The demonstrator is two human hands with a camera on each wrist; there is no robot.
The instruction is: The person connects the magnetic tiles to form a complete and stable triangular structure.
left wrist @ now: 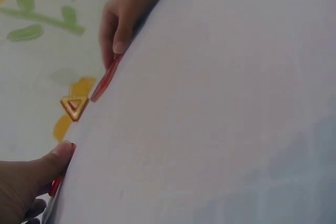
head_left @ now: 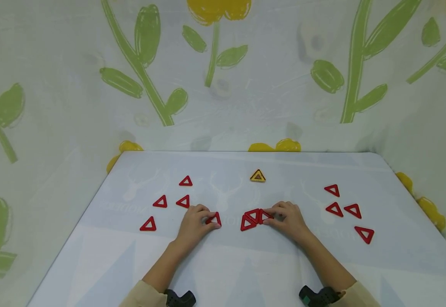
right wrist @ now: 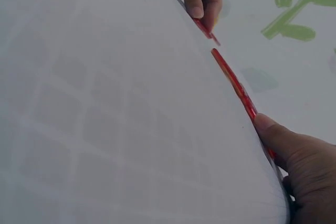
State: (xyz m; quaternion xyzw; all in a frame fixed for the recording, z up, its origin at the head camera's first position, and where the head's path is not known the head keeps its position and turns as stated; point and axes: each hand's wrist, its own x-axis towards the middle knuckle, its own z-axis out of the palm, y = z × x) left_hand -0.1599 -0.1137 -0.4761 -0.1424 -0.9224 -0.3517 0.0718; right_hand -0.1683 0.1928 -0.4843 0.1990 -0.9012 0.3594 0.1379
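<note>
Item by item: left hand [head_left: 197,222], thumb and fingers pinching one red triangle [head_left: 218,218] at its left side, the piece apart from and left of a small cluster; right hand [head_left: 289,219], thumb and fingers pinching another red triangle [head_left: 261,216] at its right side, that piece abutting the cluster. Cluster: two further red triangles, the far one [head_left: 251,210] against the near one [head_left: 248,228]. Finish: glossy red frames, rounded corners, open centres through which the pale tabletop [head_left: 223,264] shows. Also listed: one yellow triangle [head_left: 258,180] with a darker centre, on the far side beyond the right hand's piece; four loose red triangles left, four right. By view: head gives the full layout, including the right-side loose four, missing from both wrist views; right wrist shows the cluster edge-on as a thin red strip.
</note>
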